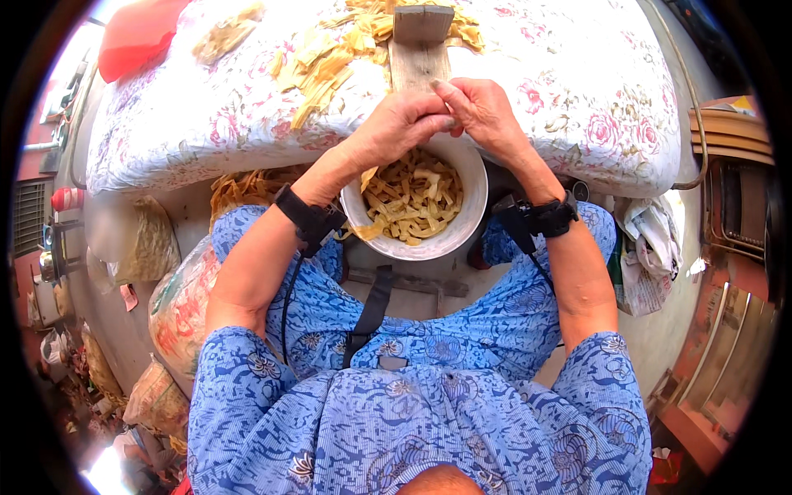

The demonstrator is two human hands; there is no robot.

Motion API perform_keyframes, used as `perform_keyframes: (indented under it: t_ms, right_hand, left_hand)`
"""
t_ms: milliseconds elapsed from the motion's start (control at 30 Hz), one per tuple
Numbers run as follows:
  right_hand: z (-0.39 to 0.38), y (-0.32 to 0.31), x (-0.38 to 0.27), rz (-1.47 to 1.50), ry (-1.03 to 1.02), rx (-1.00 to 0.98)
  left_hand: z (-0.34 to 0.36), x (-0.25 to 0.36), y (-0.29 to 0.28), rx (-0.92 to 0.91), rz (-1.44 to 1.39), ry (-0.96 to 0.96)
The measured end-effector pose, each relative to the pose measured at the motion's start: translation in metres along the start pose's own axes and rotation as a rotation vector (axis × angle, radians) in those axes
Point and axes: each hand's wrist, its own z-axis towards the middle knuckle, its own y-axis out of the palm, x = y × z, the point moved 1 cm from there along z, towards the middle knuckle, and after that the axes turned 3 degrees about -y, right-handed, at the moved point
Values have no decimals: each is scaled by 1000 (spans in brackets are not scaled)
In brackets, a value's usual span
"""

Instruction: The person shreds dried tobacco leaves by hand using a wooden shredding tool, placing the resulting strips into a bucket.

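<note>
My left hand [402, 124] and my right hand [488, 117] meet fingertip to fingertip at the front edge of the cloth-covered table. Both are closed in a pinch; whatever is between the fingers is too small or hidden to make out. Just beneath them a white basin [477, 216] holds many yellowish strips [417, 198], one hanging over its left rim. Behind my fingers stands a wooden block stand [419, 68] with an upright end piece. Flat yellow husk-like sheets [323, 70] lie in a loose pile to its left and behind it.
The table wears a flowered cloth [577, 91]. A red sheet-like thing [140, 37] sits at its far left. Below are more yellow sheets [247, 194] and filled plastic bags [177, 289] on the left. White bags [650, 239] and wooden furniture [734, 140] stand on the right.
</note>
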Motion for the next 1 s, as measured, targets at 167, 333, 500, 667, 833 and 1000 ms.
perform_keyframes:
  t_ms: [167, 333, 500, 667, 833, 1000]
  right_hand:
    - [0, 7, 10, -157, -65, 129]
    - [0, -10, 7, 19, 143, -121]
    - [-14, 3, -21, 593, 177, -693]
    - [-10, 5, -20, 960, 71, -509]
    - [-6, 10, -3, 941, 108, -385]
    - [-11, 19, -4, -50, -167, -102]
  left_hand:
    - [-11, -4, 7, 96, 241, 134]
    - [-23, -3, -38, -104, 2, -279]
    - [-21, -3, -56, -247, -379, -351]
    - [-16, -19, -39, -179, -1060, -427]
    - [-17, -21, 0, -142, -1284, -622]
    - [-25, -30, 10, -290, -1361, -690]
